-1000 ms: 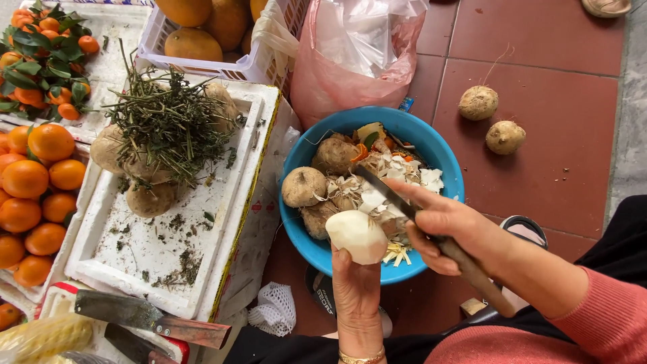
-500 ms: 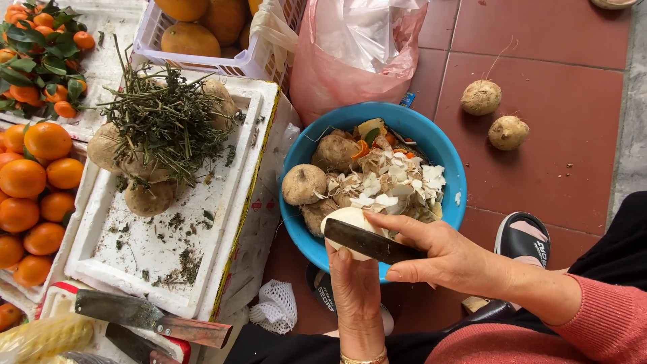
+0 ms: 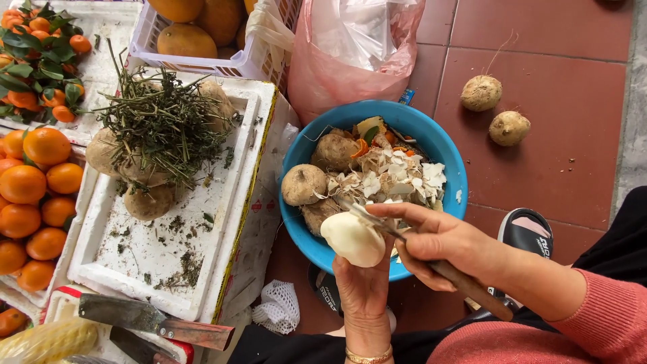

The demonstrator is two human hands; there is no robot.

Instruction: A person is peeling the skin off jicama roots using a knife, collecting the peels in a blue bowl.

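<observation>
My left hand [image 3: 364,283] holds a peeled, cream-white round root [image 3: 353,238] over the near rim of a blue bowl [image 3: 441,145]. My right hand [image 3: 438,243] grips a long knife [image 3: 367,217] whose blade rests on the top of the root, with the handle pointing back toward my pink sleeve. The bowl contains unpeeled brown roots [image 3: 303,184] and a heap of pale peelings [image 3: 397,178].
A white foam tray [image 3: 175,263] to the left bears more roots under a bundle of dry stems [image 3: 158,125]. Oranges [image 3: 30,185] lie at the far left. A cleaver [image 3: 155,322] sits at bottom left. Two roots [image 3: 481,93] rest on the red tiles, a pink bag [image 3: 357,47] behind the bowl.
The knife blade swung from lying across the front of the root to resting on its top left. The root has turned a little in my left hand.
</observation>
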